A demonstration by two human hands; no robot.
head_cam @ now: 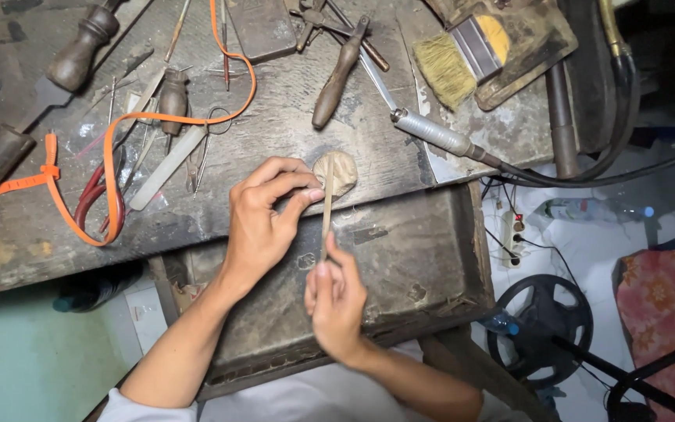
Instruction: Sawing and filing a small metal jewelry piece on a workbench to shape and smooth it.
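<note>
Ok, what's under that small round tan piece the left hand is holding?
The tan piece rests on the dark worn workbench, near its front edge. The left hand pinches its left side, and the thin stick from the right hand crosses it; its underside is hidden.

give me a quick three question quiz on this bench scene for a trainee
1. True or false: the left hand holds the small carved wooden piece against the workbench.
2. Which hand holds the thin wooden stick?
A. left
B. right
C. neither
3. Fill in: the paintbrush at the top of the bench has a ____ patch on its handle.

Key
1. True
2. B, the right hand
3. Yellow
</note>
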